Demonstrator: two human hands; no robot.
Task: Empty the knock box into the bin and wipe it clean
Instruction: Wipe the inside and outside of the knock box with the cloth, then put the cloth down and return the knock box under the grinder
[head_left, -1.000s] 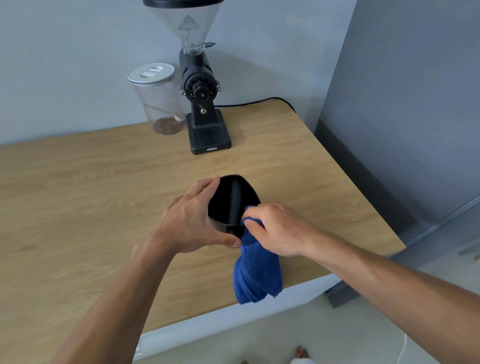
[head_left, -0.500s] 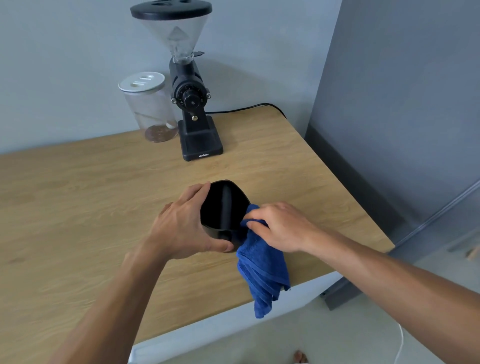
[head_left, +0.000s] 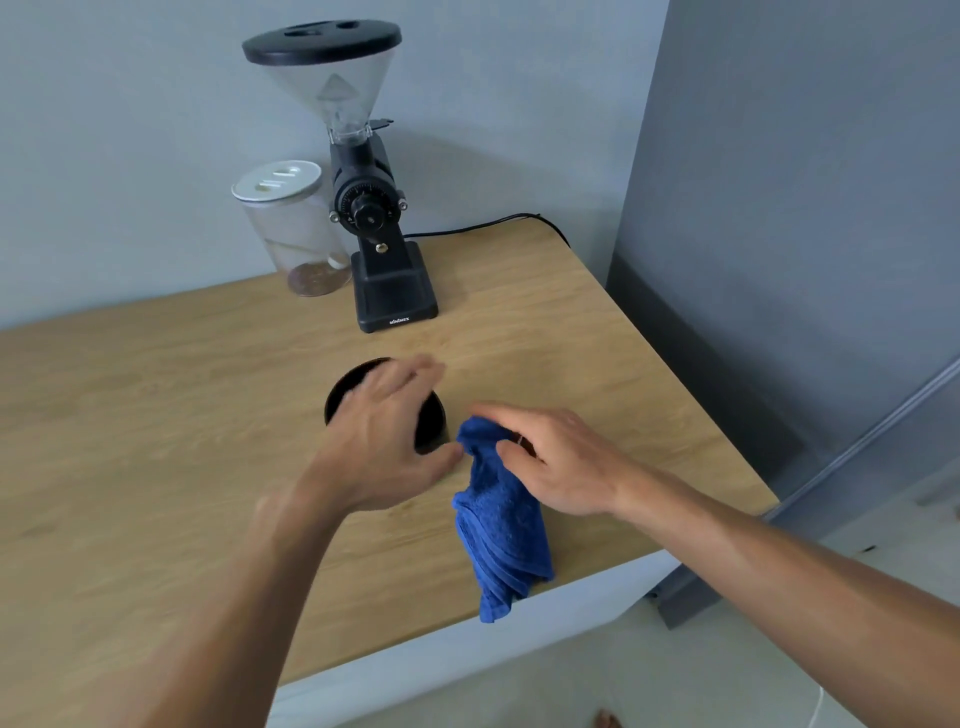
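Note:
The black knock box stands upright on the wooden table, mostly hidden under my left hand. That hand hovers over its top with fingers spread and blurred, not gripping it. Just right of the box, a blue cloth lies crumpled on the table, its lower end hanging over the front edge. My right hand rests over the cloth's upper end with fingers loose and extended. No bin is in view.
A black coffee grinder with a clear hopper stands at the back of the table. A clear jar with a white lid is on its left, and a black cable runs right. A tall grey cabinet flanks the table's right side.
The knock box went from tilted in my left hand to standing on the table. My left hand opened over it. The cloth came out of the box onto the table.

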